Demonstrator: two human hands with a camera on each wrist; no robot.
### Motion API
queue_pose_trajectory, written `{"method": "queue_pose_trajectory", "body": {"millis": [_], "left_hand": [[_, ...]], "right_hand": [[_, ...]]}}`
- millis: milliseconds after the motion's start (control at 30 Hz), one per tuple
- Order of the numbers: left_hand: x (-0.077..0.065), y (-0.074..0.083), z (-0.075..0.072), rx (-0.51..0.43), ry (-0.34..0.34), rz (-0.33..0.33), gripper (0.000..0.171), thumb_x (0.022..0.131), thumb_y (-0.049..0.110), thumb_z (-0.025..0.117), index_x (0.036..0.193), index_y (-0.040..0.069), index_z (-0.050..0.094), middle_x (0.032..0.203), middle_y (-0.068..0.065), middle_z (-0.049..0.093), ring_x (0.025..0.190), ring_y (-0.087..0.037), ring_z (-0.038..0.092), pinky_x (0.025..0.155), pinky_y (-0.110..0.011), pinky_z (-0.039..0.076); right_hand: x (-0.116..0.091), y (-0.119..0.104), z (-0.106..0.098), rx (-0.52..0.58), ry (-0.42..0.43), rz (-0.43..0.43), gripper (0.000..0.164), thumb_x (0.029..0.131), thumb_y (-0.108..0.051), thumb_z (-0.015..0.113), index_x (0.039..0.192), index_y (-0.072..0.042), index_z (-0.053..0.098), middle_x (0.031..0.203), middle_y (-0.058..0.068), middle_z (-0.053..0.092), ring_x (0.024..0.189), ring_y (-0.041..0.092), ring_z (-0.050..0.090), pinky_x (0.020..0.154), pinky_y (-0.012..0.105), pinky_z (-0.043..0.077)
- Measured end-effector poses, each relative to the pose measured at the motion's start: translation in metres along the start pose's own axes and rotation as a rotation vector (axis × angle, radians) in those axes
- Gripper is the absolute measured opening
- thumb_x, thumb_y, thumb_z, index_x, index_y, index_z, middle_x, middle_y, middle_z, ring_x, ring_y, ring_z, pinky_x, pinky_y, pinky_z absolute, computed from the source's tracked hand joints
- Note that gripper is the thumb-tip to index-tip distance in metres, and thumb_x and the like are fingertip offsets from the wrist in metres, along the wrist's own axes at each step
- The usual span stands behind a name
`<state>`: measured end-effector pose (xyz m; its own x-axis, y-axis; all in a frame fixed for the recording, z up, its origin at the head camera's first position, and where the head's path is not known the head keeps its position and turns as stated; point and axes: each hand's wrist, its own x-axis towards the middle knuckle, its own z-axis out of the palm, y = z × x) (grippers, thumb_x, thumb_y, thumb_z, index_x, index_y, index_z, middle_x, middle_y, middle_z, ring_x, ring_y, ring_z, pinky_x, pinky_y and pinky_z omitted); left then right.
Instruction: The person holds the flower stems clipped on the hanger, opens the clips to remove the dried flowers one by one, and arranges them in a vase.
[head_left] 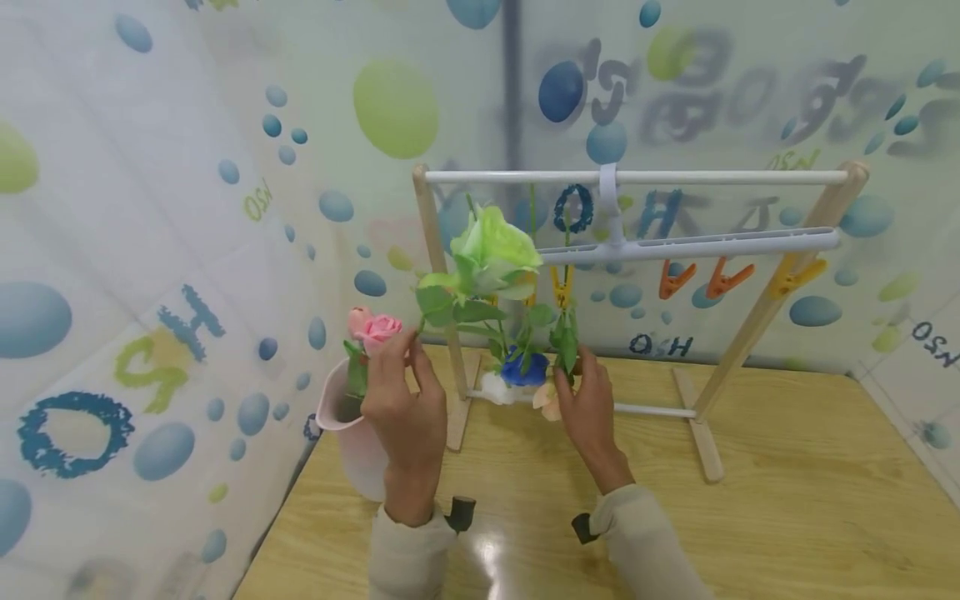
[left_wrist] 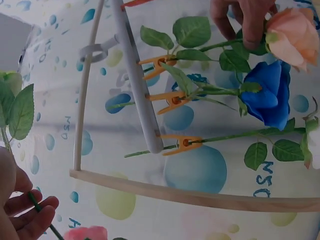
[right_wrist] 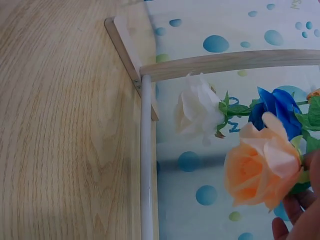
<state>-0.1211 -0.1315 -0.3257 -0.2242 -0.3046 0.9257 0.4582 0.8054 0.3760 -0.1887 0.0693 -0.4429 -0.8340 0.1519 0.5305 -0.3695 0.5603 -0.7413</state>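
ok so L hand [head_left: 405, 408] is pinching the green rose [head_left: 498, 250] by its stem, fingertips closed up narrow; bloom is sitting above and to the R of that hand, leaning over the gap btwn both hands; R hand [head_left: 592, 408] is holding the peach rose [right_wrist: 260, 167] right behind the bloom, fingers curled in among the leaves; that one's hanging head-down, stem seemingly running up to the yellow clip [head_left: 562, 287] above the R hand; blue rose [left_wrist: 267, 95] and white rose [right_wrist: 197, 107] are hanging btwn the hands, clipped to the hanger [head_left: 690, 245] too; orange clips [head_left: 677, 279] are dangling up and R of the R hand; vase [head_left: 358, 462] w/ pink roses [head_left: 380, 332] is standing by the L hand's outer side, can't tell if they're touching.

tips imo: for the peach one you'd want to be gripping stem, not petals, those are prob creasing easily; any pulling should be going gently in line w/ the stem, else you're prob swinging the whole hanger; L hand should be steering the green bloom clear of the blue & white ones, leaves are prob snagging otherwise; also be watching that L wrist near the vase, tipping it is looking v. possible
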Motion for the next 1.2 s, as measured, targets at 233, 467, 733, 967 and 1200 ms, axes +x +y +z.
{"method": "queue_pose_trajectory", "body": {"millis": [233, 467, 733, 967, 1200], "left_hand": [[-0.003, -0.019, -0.006, 0.060, -0.053, -0.100, 0.013, 0.096, 0.000, 0.059, 0.104, -0.008, 0.066, 0.094, -0.022, 0.068, 0.083, -0.033, 0.069, 0.066, -0.042, 0.059], [-0.005, -0.030, -0.012, 0.105, -0.135, -0.214, 0.015, 0.097, 0.004, 0.060, 0.103, -0.007, 0.067, 0.093, -0.021, 0.068, 0.082, -0.031, 0.070, 0.067, -0.040, 0.060], [-0.006, -0.037, -0.017, 0.149, -0.199, -0.301, 0.015, 0.097, 0.007, 0.061, 0.102, -0.006, 0.066, 0.093, -0.020, 0.068, 0.083, -0.031, 0.069, 0.070, -0.041, 0.059], [-0.004, -0.042, -0.022, 0.250, -0.179, -0.285, 0.014, 0.093, 0.009, 0.065, 0.096, -0.004, 0.069, 0.089, -0.019, 0.072, 0.082, -0.034, 0.068, 0.070, -0.046, 0.053], [-0.004, -0.042, -0.028, 0.323, -0.238, -0.286, 0.015, 0.092, 0.012, 0.066, 0.097, -0.002, 0.070, 0.091, -0.019, 0.073, 0.084, -0.039, 0.064, 0.072, -0.052, 0.046]], "right_hand": [[0.000, 0.003, -0.004, -0.031, 0.027, -0.027, 0.023, 0.099, -0.018, 0.061, 0.117, -0.003, 0.061, 0.089, 0.010, 0.062, 0.075, 0.023, 0.057, 0.063, 0.038, 0.046], [-0.002, 0.004, -0.008, -0.042, 0.032, 0.007, 0.024, 0.098, -0.016, 0.061, 0.110, 0.005, 0.062, 0.096, 0.019, 0.068, 0.081, 0.034, 0.067, 0.069, 0.047, 0.054], [-0.002, 0.004, -0.011, -0.061, 0.048, -0.030, 0.021, 0.099, -0.014, 0.059, 0.106, 0.005, 0.063, 0.094, 0.021, 0.067, 0.079, 0.035, 0.067, 0.069, 0.048, 0.054], [-0.002, 0.004, -0.011, -0.062, 0.040, -0.031, 0.019, 0.099, -0.014, 0.060, 0.106, 0.003, 0.063, 0.095, 0.020, 0.068, 0.079, 0.034, 0.067, 0.068, 0.048, 0.054], [-0.002, 0.003, -0.013, -0.057, 0.026, -0.016, 0.020, 0.099, -0.014, 0.059, 0.108, 0.003, 0.064, 0.098, 0.021, 0.068, 0.082, 0.035, 0.068, 0.069, 0.048, 0.054]]}}
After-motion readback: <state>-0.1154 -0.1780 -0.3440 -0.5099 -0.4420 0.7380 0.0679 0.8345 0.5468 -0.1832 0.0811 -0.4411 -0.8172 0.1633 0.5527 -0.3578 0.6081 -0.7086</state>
